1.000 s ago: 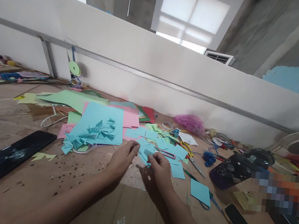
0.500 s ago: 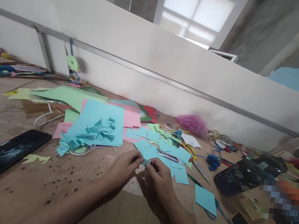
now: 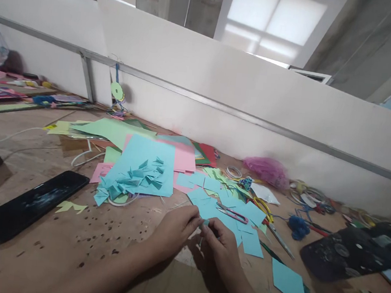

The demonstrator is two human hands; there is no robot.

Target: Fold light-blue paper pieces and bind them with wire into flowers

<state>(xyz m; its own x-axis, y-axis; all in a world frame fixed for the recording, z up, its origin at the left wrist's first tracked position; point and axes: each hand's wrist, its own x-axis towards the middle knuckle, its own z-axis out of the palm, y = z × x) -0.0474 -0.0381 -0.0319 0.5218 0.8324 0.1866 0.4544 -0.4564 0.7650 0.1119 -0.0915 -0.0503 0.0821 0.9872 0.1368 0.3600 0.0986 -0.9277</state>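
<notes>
A small piece of blue paper [image 3: 205,222] is pinched between my two hands, mostly covered by the fingers. My left hand [image 3: 182,226] grips its left side, with thumb and forefinger closed. From the other side my right hand [image 3: 219,240] closes its fingers on the same piece. Just beyond the hands lie several blue paper squares [image 3: 253,242], with pink-handled thread snips [image 3: 232,214] resting on them. Folded blue paper pieces [image 3: 136,177] are heaped on a large blue sheet [image 3: 167,148] to the left.
A black phone [image 3: 28,206] lies at the left. Yellow-handled scissors [image 3: 278,237], a blue yarn pompom [image 3: 298,227] and a dark case [image 3: 334,252] are at the right. A pink mesh bundle [image 3: 266,170] sits against the white partition [image 3: 189,71].
The view has turned a little left, so everything appears further right. Both hands keep their pinch on the small blue paper, with little visible change in the fingers.
</notes>
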